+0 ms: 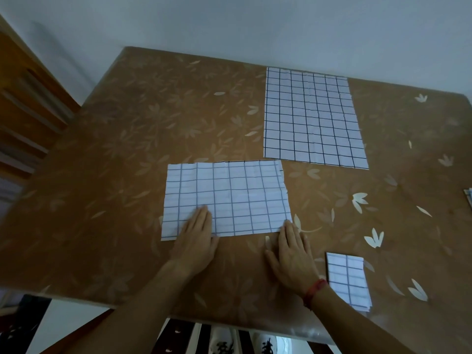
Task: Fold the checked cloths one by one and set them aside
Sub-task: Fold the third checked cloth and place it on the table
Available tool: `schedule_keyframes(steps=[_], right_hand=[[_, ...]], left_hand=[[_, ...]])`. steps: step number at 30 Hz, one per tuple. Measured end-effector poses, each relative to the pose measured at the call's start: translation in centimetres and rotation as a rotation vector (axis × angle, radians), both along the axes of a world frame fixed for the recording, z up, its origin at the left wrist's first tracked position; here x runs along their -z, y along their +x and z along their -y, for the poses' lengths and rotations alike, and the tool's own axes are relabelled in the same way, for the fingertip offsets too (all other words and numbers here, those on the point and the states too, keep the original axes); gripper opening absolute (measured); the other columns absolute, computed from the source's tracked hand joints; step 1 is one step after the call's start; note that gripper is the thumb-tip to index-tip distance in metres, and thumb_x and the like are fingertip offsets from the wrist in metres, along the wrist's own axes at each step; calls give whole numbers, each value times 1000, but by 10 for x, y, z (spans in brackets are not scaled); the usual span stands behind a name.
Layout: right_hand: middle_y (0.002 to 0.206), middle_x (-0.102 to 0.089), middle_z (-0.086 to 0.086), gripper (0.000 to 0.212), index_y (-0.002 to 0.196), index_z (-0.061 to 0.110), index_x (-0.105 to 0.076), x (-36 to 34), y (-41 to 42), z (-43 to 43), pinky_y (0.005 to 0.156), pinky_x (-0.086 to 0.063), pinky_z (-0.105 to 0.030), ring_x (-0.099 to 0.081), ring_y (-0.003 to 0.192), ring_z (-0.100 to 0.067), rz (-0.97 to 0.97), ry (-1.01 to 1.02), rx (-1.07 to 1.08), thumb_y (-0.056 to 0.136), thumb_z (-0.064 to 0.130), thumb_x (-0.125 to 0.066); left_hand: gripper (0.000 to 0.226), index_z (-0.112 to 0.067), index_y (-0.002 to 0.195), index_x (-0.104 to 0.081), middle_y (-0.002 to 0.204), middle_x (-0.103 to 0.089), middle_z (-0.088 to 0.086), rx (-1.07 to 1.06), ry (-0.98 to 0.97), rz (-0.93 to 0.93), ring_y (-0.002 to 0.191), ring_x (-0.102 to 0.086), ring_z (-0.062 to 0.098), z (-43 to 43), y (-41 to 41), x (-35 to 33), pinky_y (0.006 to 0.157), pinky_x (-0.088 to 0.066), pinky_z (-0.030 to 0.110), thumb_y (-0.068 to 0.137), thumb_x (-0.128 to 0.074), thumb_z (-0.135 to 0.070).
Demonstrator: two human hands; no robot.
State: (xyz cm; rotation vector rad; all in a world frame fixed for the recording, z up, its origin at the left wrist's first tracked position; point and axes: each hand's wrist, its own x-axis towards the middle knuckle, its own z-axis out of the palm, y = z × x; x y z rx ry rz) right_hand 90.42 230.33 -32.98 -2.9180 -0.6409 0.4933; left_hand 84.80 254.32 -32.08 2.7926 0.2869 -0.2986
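Home room. Desk [153, 111] under the left hand [195, 241] wears a brown leaf-print cover; panelled woodwork [28, 103] off to its left, plain painted wall [229, 21] beyond.

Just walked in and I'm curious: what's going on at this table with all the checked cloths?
A person is folding checked cloths on a brown flower-patterned table. Their left hand lies flat on the near edge of the middle cloth, and their right hand rests flat at its near right corner. That cloth looks folded once already. A larger cloth lies spread out farther back, and a small folded cloth sits beside the right wrist.
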Motion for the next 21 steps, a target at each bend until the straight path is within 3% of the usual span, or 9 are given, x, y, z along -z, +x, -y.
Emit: schedule_keyframes(steps=[5,9,13,18,21], right_hand=[[160,-7,-14,76,152,2,-9,-1,3,2,120,-6,-42,-6,149,-26,-24,-2,-7,96,54,-18],[155,-28,-13,72,148,2,-28,-6,10,7,115,-26,-42,-28,142,-27,25,25,-3,97,53,-27],[141,-46,-7,67,136,9,-47,-14,26,8,98,-43,-41,-48,126,-26,44,39,-22,90,53,-29],[124,-53,-7,44,121,14,-55,-25,67,1,92,-45,-40,-51,108,-28,-4,188,102,92,42,-41],[112,-58,-6,35,112,16,-57,-35,99,-5,83,-42,-33,-54,104,-27,-75,166,242,93,43,-48]], left_hand=[[70,-9,152,-3,161,5,8,55,-16,-11,146,10,19,24,57,-2,117,4,34,98,-38,-37],[84,-7,152,-1,160,7,10,42,-29,-105,147,7,22,26,74,3,119,-1,36,91,-49,-40],[91,-8,152,4,160,12,9,53,-13,-143,146,11,21,24,72,9,119,-2,37,90,-51,-48],[92,-9,152,5,159,14,7,59,-7,-130,146,12,20,24,72,9,117,0,36,90,-51,-49],[93,-10,152,5,160,14,7,53,-8,-114,146,12,19,24,72,12,117,2,35,90,-52,-51]])
